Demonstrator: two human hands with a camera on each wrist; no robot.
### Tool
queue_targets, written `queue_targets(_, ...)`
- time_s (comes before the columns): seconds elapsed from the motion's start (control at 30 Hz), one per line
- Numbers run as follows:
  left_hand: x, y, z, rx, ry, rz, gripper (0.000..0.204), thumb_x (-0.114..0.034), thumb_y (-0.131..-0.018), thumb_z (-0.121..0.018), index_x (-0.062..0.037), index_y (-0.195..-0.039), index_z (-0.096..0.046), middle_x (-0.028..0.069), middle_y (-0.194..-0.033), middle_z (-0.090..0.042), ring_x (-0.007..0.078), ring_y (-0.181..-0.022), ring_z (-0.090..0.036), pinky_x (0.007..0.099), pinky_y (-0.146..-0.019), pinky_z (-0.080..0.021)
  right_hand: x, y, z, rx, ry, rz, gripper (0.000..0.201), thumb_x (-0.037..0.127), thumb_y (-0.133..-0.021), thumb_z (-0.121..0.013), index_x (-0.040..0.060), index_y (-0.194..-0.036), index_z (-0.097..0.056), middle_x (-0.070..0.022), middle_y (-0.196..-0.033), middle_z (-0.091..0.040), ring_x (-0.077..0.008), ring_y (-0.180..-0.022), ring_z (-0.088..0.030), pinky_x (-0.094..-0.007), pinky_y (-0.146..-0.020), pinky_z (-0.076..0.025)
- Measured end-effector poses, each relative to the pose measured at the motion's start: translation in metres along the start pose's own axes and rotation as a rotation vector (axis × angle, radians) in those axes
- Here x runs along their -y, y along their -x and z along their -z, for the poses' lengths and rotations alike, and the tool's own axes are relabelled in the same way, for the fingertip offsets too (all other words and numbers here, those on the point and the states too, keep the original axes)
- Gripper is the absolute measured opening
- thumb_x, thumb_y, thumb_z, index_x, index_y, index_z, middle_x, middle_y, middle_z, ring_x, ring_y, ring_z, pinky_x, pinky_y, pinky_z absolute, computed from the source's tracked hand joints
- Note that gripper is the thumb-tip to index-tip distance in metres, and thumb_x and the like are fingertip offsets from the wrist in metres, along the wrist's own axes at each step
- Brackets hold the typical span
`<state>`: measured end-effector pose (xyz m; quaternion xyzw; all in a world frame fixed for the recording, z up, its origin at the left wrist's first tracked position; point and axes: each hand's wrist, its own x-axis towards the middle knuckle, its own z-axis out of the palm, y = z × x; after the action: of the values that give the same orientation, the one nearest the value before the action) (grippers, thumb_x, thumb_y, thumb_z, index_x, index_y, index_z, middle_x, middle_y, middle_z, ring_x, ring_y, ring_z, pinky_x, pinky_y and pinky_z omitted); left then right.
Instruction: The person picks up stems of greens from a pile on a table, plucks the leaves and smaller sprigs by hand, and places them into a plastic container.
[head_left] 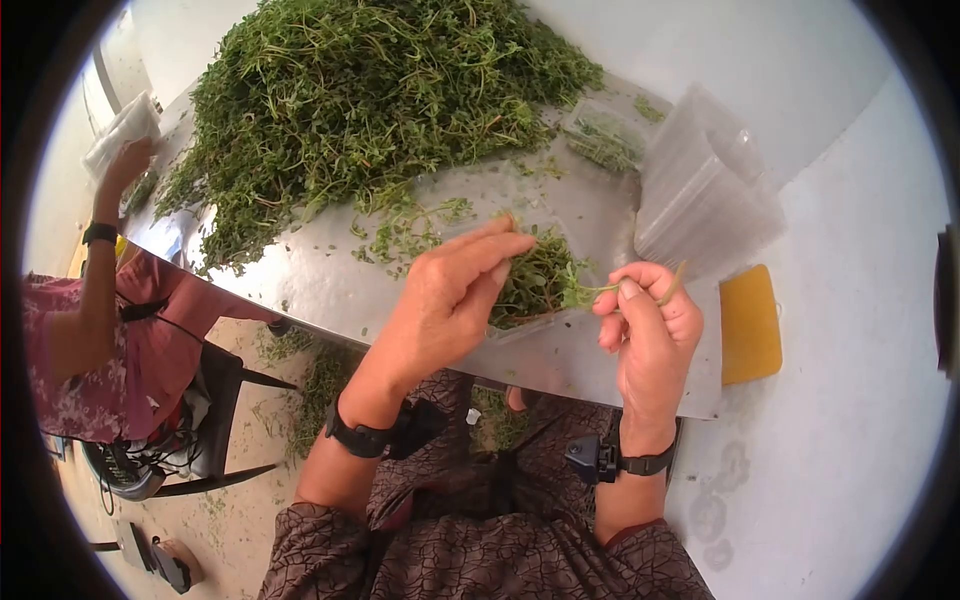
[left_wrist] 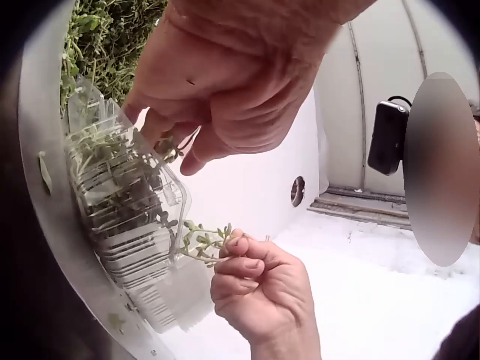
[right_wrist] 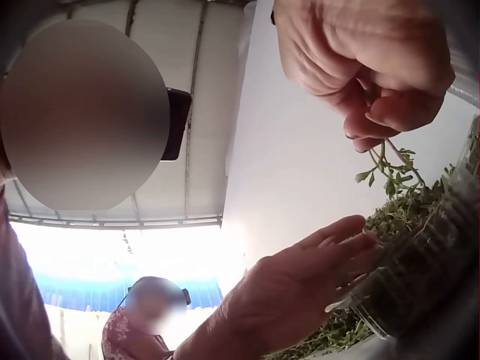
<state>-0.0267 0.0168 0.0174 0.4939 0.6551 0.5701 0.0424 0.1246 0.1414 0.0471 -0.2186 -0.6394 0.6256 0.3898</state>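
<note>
A clear plastic box (head_left: 520, 333) of green leafy sprigs (head_left: 535, 290) sits on the metal table before me. My left hand (head_left: 445, 290) reaches over the box with fingers extended, its fingertips at the sprigs. In the left wrist view, a small leaf and stem (left_wrist: 169, 144) show between that hand's fingers and thumb. My right hand (head_left: 655, 325), right of the box, pinches a leafy sprig (right_wrist: 386, 169) by its stem between thumb and fingers. The sprig's leaves point toward the box's edge.
A large heap of greens (head_left: 380, 100) covers the back of the table (head_left: 310, 290). Behind my box stand a filled box (head_left: 605, 135) and stacked clear boxes (head_left: 705, 190). A yellow board (head_left: 750, 325) lies far right. Another person (head_left: 90, 340) sits at left beside a chair (head_left: 225, 390).
</note>
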Motion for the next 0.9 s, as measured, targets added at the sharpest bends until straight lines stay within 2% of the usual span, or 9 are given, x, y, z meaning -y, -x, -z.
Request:
queue_targets(0.1,0.002,0.004,0.008,-0.061,0.089,0.071,0.033,0.002,-0.093,-0.049,-0.0030,-0.121,-0.066,0.0181,-0.132,-0.061,0.0256,-0.124,-0.057,0.0322,-0.101,-0.043,0.000,0.000,0.001,-0.006,-0.002,-0.018,0.012,0.007,-0.093,-0.056,-0.0003,-0.097,-0.064,-0.0083,-0.073,-0.065,-0.0072,-0.050,-0.051,-0.0208,-0.047,-0.037)
queue_targets(0.23,0.006,0.008,0.016,-0.094,0.085,0.059,0.034,0.004,-0.092,-0.049,-0.0032,-0.121,-0.066,0.0182,-0.136,-0.058,0.0264,-0.127,-0.055,0.0332,-0.103,-0.042,-0.001,-0.001,-0.002,0.013,-0.037,-0.029,0.012,0.007,-0.093,-0.056,-0.0004,-0.098,-0.064,-0.0083,-0.073,-0.065,-0.0074,-0.050,-0.051,-0.0207,-0.047,-0.037)
queue_targets(0.33,0.012,0.009,0.014,-0.078,0.146,0.072,0.032,0.004,-0.091,-0.051,-0.0021,-0.118,-0.066,0.0180,-0.129,-0.063,0.0257,-0.121,-0.060,0.0336,-0.103,-0.042,-0.002,-0.002,-0.006,0.026,-0.036,-0.031,0.012,0.007,-0.093,-0.057,-0.0004,-0.098,-0.064,-0.0083,-0.073,-0.065,-0.0076,-0.050,-0.051,-0.0206,-0.047,-0.038)
queue_targets(0.4,0.012,0.008,0.013,0.016,0.050,0.024,0.028,0.004,-0.091,-0.053,-0.0006,-0.114,-0.067,0.0163,-0.114,-0.069,0.0243,-0.108,-0.066,0.0333,-0.100,-0.045,-0.004,-0.002,-0.007,0.029,-0.034,-0.029,0.012,0.008,-0.093,-0.057,-0.0003,-0.098,-0.064,-0.0082,-0.073,-0.065,-0.0074,-0.050,-0.052,-0.0205,-0.047,-0.037)
queue_targets(0.43,0.010,0.007,0.012,0.014,0.052,0.024,0.028,0.004,-0.091,-0.053,-0.0006,-0.114,-0.067,0.0163,-0.114,-0.069,0.0243,-0.108,-0.066,0.0333,-0.100,-0.045,-0.005,-0.002,-0.007,0.030,-0.033,-0.029,0.012,0.008,-0.093,-0.057,-0.0002,-0.098,-0.064,-0.0081,-0.073,-0.065,-0.0072,-0.050,-0.052,-0.0204,-0.046,-0.037)
queue_targets(0.5,0.006,0.005,0.013,-0.014,-0.069,-0.024,0.023,0.004,-0.090,-0.056,0.0006,-0.109,-0.068,0.0138,-0.100,-0.073,0.0245,-0.096,-0.070,0.0330,-0.092,-0.050,-0.004,-0.002,-0.005,0.034,-0.018,-0.031,0.011,0.007,-0.094,-0.055,0.0006,-0.098,-0.064,-0.0068,-0.074,-0.066,-0.0059,-0.052,-0.053,-0.0201,-0.048,-0.038)
queue_targets(0.63,0.006,0.006,0.016,-0.093,-0.029,0.005,0.019,0.003,-0.089,-0.059,0.0000,-0.104,-0.070,0.0122,-0.096,-0.073,0.0237,-0.092,-0.070,0.0337,-0.085,-0.053,-0.003,-0.002,-0.006,0.026,-0.006,-0.040,0.012,0.006,-0.095,-0.054,0.0013,-0.098,-0.064,-0.0056,-0.075,-0.067,-0.0047,-0.053,-0.053,-0.0200,-0.049,-0.038)
queue_targets(0.7,0.006,0.006,0.017,-0.184,-0.154,-0.148,0.017,0.002,-0.088,-0.061,-0.0011,-0.101,-0.071,0.0118,-0.095,-0.073,0.0221,-0.091,-0.070,0.0323,-0.082,-0.053,-0.003,-0.003,-0.006,0.030,-0.012,-0.035,0.012,0.007,-0.095,-0.054,0.0012,-0.098,-0.064,-0.0057,-0.075,-0.067,-0.0048,-0.053,-0.053,-0.0201,-0.049,-0.038)
queue_targets(0.9,0.004,0.012,0.020,-0.272,-0.126,-0.074,0.016,0.002,-0.089,-0.060,-0.0019,-0.100,-0.071,0.0118,-0.097,-0.073,0.0214,-0.091,-0.070,0.0310,-0.081,-0.053,-0.002,-0.008,-0.005,0.004,-0.061,-0.003,0.012,0.006,-0.094,-0.054,0.0006,-0.100,-0.063,-0.0074,-0.078,-0.068,-0.0055,-0.054,-0.055,-0.0206,-0.049,-0.040)
